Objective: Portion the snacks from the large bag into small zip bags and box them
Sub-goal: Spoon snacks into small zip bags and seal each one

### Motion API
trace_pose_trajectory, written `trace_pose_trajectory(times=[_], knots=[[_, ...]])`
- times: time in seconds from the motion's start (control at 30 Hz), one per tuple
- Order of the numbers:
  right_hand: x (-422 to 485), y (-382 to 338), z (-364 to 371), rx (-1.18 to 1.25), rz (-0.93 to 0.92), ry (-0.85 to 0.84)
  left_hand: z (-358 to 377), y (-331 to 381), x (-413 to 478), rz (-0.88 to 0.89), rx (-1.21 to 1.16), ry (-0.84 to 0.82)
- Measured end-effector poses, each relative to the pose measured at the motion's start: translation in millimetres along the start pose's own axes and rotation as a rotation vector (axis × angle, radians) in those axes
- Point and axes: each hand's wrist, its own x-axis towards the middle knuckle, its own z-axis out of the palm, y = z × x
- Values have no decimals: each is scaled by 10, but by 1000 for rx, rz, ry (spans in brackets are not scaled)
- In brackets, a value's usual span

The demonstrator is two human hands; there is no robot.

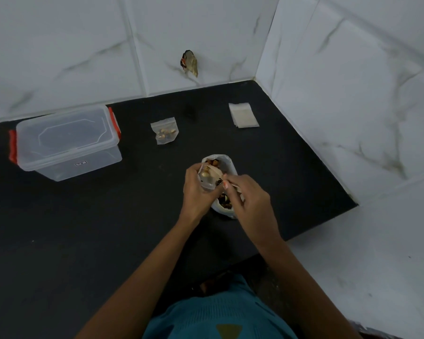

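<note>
At centre frame, on the black table: one large white bag of brown and tan snacks, mouth open. Both hands sit directly over it.

Left hand: fingers curled round one small clear zip bag, part-filled, held at the large bag's left rim.

Right hand: thumb and fingers pinch a pale thin utensil, its tip at the small bag's mouth. Kind of utensil unclear.

Both forearms reach up from lower frame, angled inward.

Upper centre: one small zip bag with snacks, lying flat.

Upper right: one stack of empty zip bags. Sheets not countable.

Upper left: one clear plastic box with red latches, lid on.
</note>
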Motion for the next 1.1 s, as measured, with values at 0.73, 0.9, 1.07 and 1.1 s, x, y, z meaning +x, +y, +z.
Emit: trace_pose_trajectory(times=[0.73, 0.9, 1.07, 1.1], knots=[[12, 138, -164, 343, 236, 95, -18, -31, -30, -17, -50, -39], [-107, 241, -48, 93, -62, -99, -16, -29, -17, -3, -80, -46], [-92, 270, -34, 88, -21, -54, -16, -9, 9, -25, -79, -20], [-89, 264, -30, 90, -22, -53, -18, -3, 9, -22, -81, -22]])
